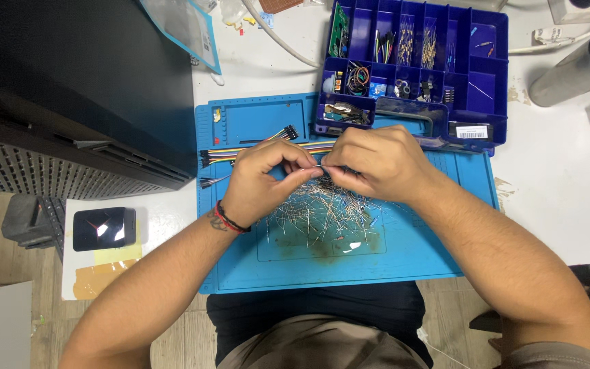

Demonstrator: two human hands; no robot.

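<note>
My left hand (264, 179) and my right hand (377, 162) meet over a blue work mat (411, 253). Together they pinch one thin wire-legged component (319, 166) between their fingertips. Under the hands lies a heap of several similar thin metal-legged parts (319, 213) spread on the mat. A red and black band circles my left wrist.
A blue compartment box (418, 65) with small electronic parts stands at the mat's far edge. Ribbon jumper wires (240, 152) lie at the mat's left. A black case fills the left side, a small dark device (102, 228) sits near it, and a metal cylinder (578, 68) lies at right.
</note>
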